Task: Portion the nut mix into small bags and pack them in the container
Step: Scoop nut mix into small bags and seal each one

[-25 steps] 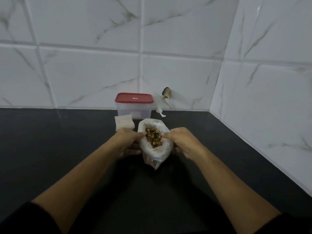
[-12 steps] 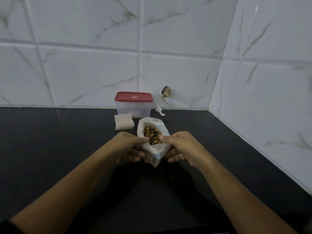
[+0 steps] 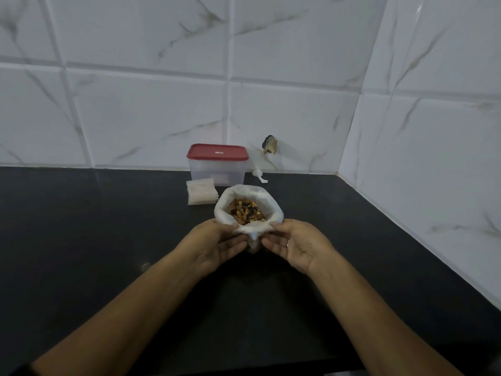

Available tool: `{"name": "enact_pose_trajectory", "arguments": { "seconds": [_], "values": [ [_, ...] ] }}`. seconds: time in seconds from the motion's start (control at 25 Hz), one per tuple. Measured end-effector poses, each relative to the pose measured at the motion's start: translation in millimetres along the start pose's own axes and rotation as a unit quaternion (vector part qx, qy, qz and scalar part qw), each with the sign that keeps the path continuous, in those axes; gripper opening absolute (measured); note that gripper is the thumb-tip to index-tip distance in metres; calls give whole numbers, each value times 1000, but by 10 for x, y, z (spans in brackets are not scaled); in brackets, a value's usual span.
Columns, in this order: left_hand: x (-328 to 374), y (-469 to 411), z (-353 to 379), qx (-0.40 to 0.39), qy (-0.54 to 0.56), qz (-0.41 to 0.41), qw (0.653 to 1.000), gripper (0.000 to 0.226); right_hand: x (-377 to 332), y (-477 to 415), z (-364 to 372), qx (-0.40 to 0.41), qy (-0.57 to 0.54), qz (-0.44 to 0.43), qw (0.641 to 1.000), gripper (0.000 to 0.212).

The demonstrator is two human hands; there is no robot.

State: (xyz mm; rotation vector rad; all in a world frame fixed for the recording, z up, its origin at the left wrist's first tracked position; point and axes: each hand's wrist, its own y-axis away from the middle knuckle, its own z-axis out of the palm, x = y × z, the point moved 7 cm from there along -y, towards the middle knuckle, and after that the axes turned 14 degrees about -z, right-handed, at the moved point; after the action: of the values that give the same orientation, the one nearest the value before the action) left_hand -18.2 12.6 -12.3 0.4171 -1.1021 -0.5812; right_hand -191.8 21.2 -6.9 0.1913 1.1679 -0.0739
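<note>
A home kitchen corner: a dark polished stone surface meets walls of white marble-veined tiles on two sides. A clear plastic food container with a red lid stands against the back wall.

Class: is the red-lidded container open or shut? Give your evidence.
Shut. The red lid sits flat on the clear container, covering its top. Left hand and right hand pinch the nut bag.

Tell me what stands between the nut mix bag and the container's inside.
The red lid sits closed on the container, barring entry. Nothing else visible lies between it and the nut mix bag; the small bags lie to the left.
</note>
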Motion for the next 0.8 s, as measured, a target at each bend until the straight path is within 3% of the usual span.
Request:
{"name": "enact_pose_trajectory", "arguments": {
  "seconds": [0.16,0.48,0.68,0.8],
  "values": [
    [-59,-17,-62,-17,132,-38,990,30,36,28,67,22,-85,27,996,24],
    [-34,37,9,-68,217,-31,973,27,66,-13,101,56,-191,37,979,28],
    [6,54,3,-31,45,37,998,23,-53,-35,-13,16,-6,-29,999,17],
    [32,90,-13,14,-72,71,995,31,-140,26,-21,-40,98,-38,994,27]
  ]
}}
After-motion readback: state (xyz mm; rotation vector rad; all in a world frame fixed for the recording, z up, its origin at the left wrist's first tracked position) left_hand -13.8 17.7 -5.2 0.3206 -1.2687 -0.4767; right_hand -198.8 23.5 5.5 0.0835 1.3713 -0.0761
